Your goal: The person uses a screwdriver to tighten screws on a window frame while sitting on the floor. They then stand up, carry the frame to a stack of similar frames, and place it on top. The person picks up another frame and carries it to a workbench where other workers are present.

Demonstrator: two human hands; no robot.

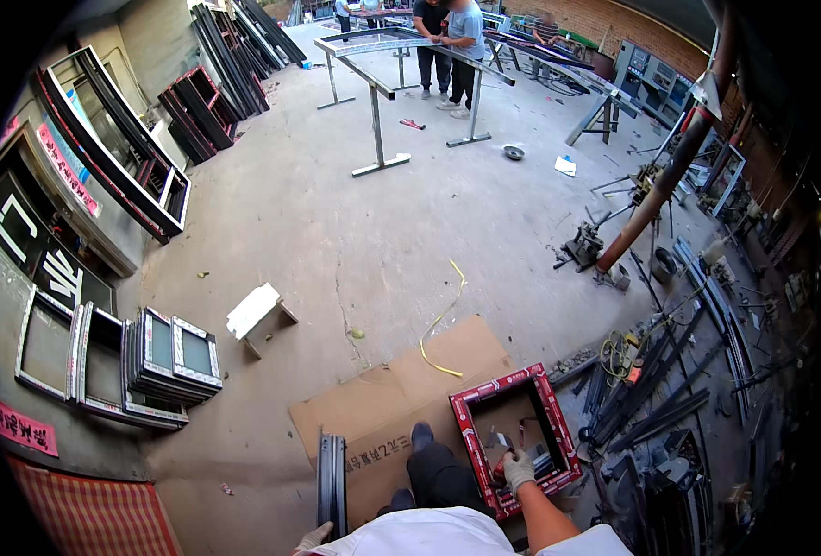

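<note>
At the bottom edge, my gloved left hand (314, 538) is closed at the near end of dark grey frame profiles (332, 484), which lie side by side left of my legs. My gloved right hand (520, 471) is over a rectangular frame (467, 433) wrapped in red and white film. Its fingers are closed round a small red tool (498, 473), whose kind I cannot make out. Several small tools and dark pieces lie inside the frame near that hand. A flattened cardboard sheet (373, 398) lies under my feet, partly beneath the profiles.
A small white-topped stool (255, 311) stands ahead left. Stacked window frames (171, 360) lean by the left wall. A yellow strap (442, 371) crosses the cardboard. Metal offcuts (656, 412) crowd the right, near a slanted rusty post (656, 199). Two people (461, 37) work at a far bench.
</note>
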